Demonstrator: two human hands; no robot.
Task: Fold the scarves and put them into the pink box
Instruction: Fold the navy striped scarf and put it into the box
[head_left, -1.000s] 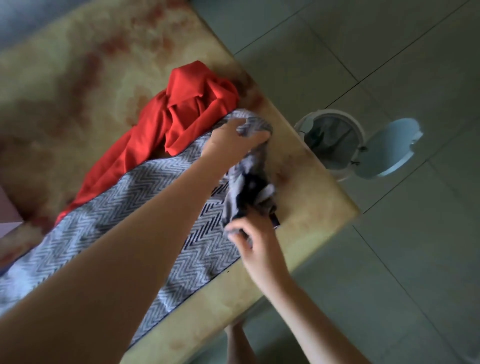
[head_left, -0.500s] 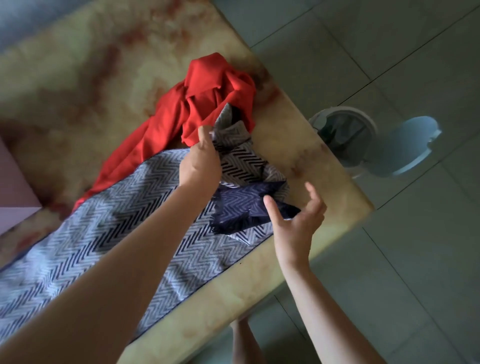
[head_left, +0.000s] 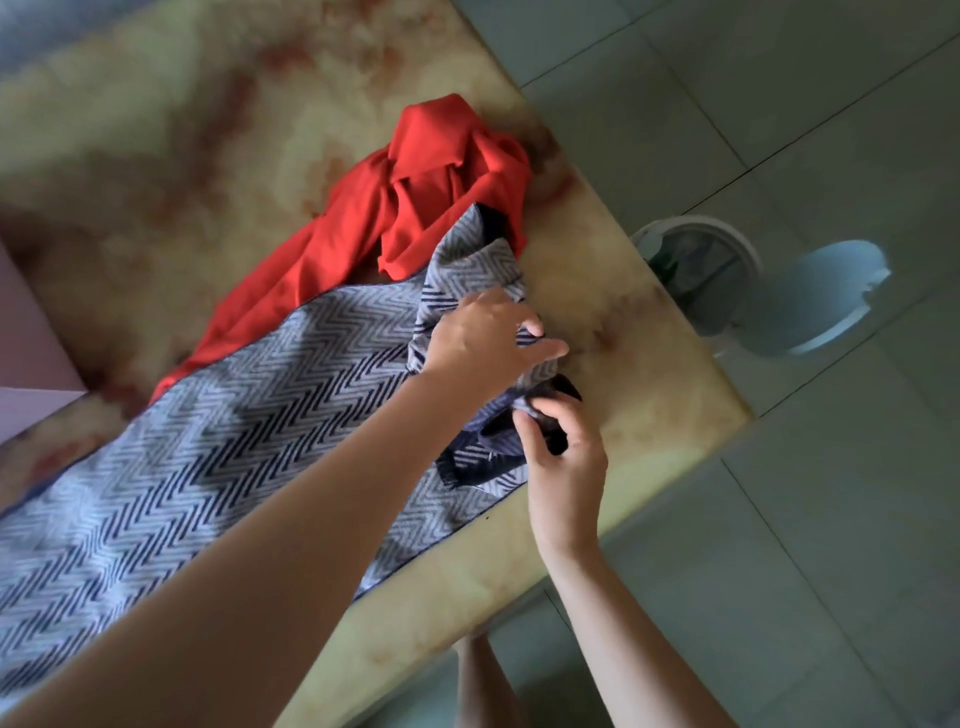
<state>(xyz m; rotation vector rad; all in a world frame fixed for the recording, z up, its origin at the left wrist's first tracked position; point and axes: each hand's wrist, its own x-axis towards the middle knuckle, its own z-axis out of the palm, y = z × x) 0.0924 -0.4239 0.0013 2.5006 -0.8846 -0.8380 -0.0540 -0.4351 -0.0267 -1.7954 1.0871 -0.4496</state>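
While the herringbone scarf (head_left: 234, 441) lies stretched along the table (head_left: 649, 405) w/ its far end bunched near the right edge, you're at the straightening stage, i.e. before any real fold. Your left hand (head_left: 483, 338) sits on top of the bunch, the arm reaching across the cloth from lower left. One finger points straight toward the table edge and another curls over. Striped cloth shows between them, so I read it as pinching the scarf. Your right hand (head_left: 566, 457) comes up from the near table edge, fingers (head_left: 540, 415) curled round the dark twisted corner. Next move, imo: draw those two corners apart & flat, square the end, then fold. The red scarf (head_left: 415, 208) is crumpled just beyond, touching the herringbone one, not folded yet. The pink box (head_left: 26, 338) is at the left edge of view, well apart from both hands; its inside isn't visible.
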